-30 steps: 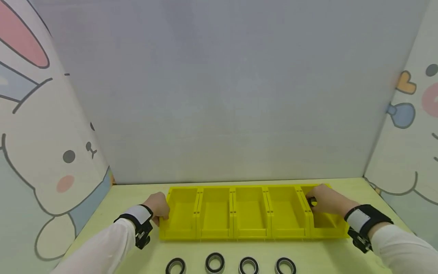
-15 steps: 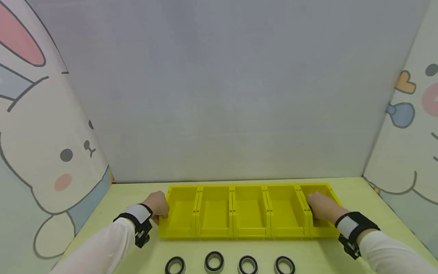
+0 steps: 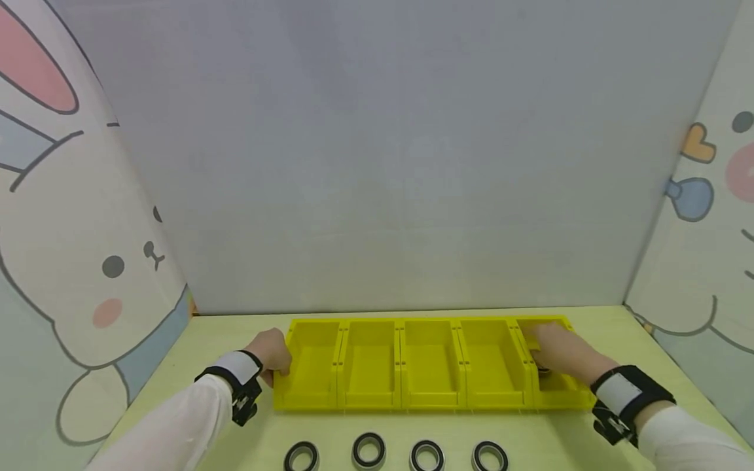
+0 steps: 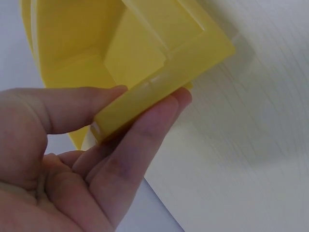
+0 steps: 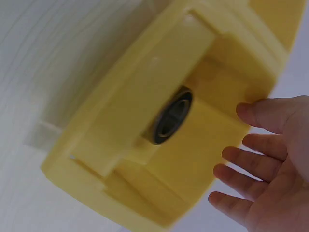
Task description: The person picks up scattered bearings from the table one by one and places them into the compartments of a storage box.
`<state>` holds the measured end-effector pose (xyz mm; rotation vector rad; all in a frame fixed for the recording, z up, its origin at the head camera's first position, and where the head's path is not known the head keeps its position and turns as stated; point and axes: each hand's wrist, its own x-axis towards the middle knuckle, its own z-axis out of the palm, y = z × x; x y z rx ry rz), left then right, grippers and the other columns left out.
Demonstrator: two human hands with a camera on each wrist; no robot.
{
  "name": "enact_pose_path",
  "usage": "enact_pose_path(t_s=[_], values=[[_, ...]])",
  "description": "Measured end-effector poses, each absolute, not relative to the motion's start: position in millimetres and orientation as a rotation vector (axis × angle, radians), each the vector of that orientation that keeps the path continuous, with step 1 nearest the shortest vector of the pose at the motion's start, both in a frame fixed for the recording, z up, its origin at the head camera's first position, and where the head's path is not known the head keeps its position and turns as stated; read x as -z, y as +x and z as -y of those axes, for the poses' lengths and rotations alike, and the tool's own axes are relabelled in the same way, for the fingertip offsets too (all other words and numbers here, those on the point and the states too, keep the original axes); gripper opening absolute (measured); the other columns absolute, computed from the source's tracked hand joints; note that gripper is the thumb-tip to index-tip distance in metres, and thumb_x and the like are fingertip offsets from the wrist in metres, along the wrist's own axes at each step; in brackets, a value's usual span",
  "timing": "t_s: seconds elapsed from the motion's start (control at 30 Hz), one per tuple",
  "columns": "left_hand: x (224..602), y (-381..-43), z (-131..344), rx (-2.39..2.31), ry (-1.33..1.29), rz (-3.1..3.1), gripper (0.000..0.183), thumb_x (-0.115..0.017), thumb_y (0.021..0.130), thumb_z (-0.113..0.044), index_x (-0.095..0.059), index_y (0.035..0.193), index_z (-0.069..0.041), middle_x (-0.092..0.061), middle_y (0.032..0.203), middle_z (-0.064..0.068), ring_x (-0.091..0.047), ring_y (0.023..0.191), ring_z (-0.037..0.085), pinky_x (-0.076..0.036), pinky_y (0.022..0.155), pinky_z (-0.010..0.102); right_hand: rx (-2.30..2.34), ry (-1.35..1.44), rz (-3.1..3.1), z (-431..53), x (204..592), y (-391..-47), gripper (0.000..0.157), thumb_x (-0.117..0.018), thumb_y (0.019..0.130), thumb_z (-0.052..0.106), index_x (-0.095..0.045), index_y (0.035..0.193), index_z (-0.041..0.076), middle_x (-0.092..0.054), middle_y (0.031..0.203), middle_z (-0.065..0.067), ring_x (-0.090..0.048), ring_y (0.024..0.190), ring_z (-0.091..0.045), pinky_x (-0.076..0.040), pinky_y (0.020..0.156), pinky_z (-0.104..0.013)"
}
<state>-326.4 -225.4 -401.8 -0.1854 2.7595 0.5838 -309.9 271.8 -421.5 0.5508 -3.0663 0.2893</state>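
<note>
The left hand (image 3: pixel 273 353) pinches the bin (image 3: pixel 370 400) by its left end, thumb inside the edge and fingers under it; a light, steady hold there should stop sliding without flexing the plastic. Over the rightmost compartment (image 3: pixel 564 400), the right hand (image 3: pixel 556 347) has its fingers loosely extended and parted, holding nothing; lifting it straight up would best clear the divider and spare the ring (image 5: pixel 159 135) from a knock. That ring sits in the compartment, close by a wall, partly hidden; whether it leans I cannot tell.

The bin is smooth yellow plastic, five boxy compartments in line. In front, four rings (image 3: pixel 369 436), dark-faced with shiny metal edges, lie apart on the pale, finely grained table (image 3: pixel 544 448).
</note>
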Motion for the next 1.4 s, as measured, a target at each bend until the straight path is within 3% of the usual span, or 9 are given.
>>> enact_pose_path(t_s=[0.1,0.2,0.5,0.9,1.03,1.1,1.2,1.23,1.4], values=[[397.4,-321.3,224.9,-0.588,-0.17,-2.768,0.016,-0.067,0.076,0.006,-0.056,0.087,0.009,-0.061,0.075,0.016,-0.066,0.05,0.024,-0.057,0.048,0.031,-0.282,0.563,2.955,-265.6,398.5,-292.8,0.057,-0.061,0.09,0.016,-0.039,0.139,-0.003,-0.054,0.124,-0.027,-0.059,0.096,-0.039,-0.053,0.081,-0.05],[394.7,-319.7,224.8,-0.583,-0.157,-2.778,0.017,-0.068,0.076,0.005,-0.056,0.087,0.008,-0.06,0.075,0.015,-0.066,0.052,0.024,-0.058,0.049,0.031,-0.289,0.596,2.851,-257.4,380.1,-270.8,0.073,-0.056,0.094,0.033,-0.018,0.15,0.008,-0.025,0.15,-0.026,-0.024,0.134,-0.05,-0.026,0.103,-0.069],[395.1,-321.6,223.6,-0.604,-0.154,-2.767,0.015,-0.066,0.076,0.004,-0.056,0.086,0.008,-0.061,0.075,0.014,-0.067,0.052,0.024,-0.058,0.05,0.029,-0.28,0.753,2.661,-239.8,378.3,-205.2,0.08,-0.059,0.091,0.038,-0.01,0.152,0.022,0.002,0.159,-0.004,0.01,0.145,-0.03,0.0,0.113,-0.064],[398.8,-324.5,224.6,-0.559,-0.158,-2.793,0.014,-0.067,0.075,0.005,-0.056,0.082,0.008,-0.061,0.072,0.014,-0.067,0.053,0.025,-0.059,0.053,0.031,-0.348,0.935,2.71,-227.2,460.8,-183.1,0.076,-0.061,0.087,0.044,-0.024,0.15,0.025,-0.006,0.159,-0.006,0.016,0.145,-0.024,0.026,0.105,-0.047],[398.7,-325.1,223.8,-0.547,-0.17,-2.794,0.015,-0.068,0.075,0.004,-0.056,0.082,0.008,-0.061,0.072,0.013,-0.067,0.051,0.024,-0.058,0.051,0.029,-0.369,0.918,2.774,-230.2,489.1,-181.5,0.077,-0.057,0.084,0.058,-0.027,0.149,0.029,-0.009,0.159,-0.002,0.02,0.143,-0.015,0.024,0.105,-0.056],[398.8,-325.4,224.0,-0.546,-0.168,-2.795,0.014,-0.068,0.075,0.004,-0.056,0.082,0.007,-0.061,0.072,0.013,-0.067,0.051,0.024,-0.058,0.051,0.029,-0.332,0.918,2.777,-231.9,501.1,-180.0,0.08,-0.054,0.081,0.065,-0.029,0.148,0.031,-0.012,0.158,-0.001,0.02,0.143,-0.012,0.0,0.101,-0.078],[399.4,-326.0,224.6,-0.553,-0.165,-2.792,0.014,-0.068,0.075,0.004,-0.056,0.082,0.007,-0.061,0.073,0.013,-0.067,0.051,0.023,-0.058,0.051,0.029,-0.245,0.943,2.79,-235.4,515.9,-177.9,0.078,-0.047,0.082,0.07,-0.025,0.148,0.035,-0.015,0.158,0.002,0.026,0.138,-0.002,-0.013,0.101,-0.077],[399.3,-326.0,224.7,-0.556,-0.164,-2.791,0.015,-0.068,0.075,0.004,-0.056,0.082,0.007,-0.061,0.073,0.013,-0.066,0.051,0.023,-0.058,0.05,0.029,-0.202,0.964,2.771,-237.3,521.0,-177.4,0.076,-0.045,0.084,0.069,-0.025,0.148,0.035,-0.017,0.157,0.002,0.025,0.138,-0.002,-0.03,0.096,-0.073],[399.7,-325.3,226.0,-0.566,-0.164,-2.791,0.015,-0.068,0.074,0.004,-0.056,0.083,0.007,-0.061,0.073,0.013,-0.066,0.051,0.023,-0.058,0.05,0.029,-0.125,1.129,2.676,-244.5,540.1,-176.4,0.068,-0.045,0.089,0.061,-0.027,0.148,0.033,-0.027,0.154,0.0,-0.005,0.146,-0.014,-0.051,0.082,-0.056]])
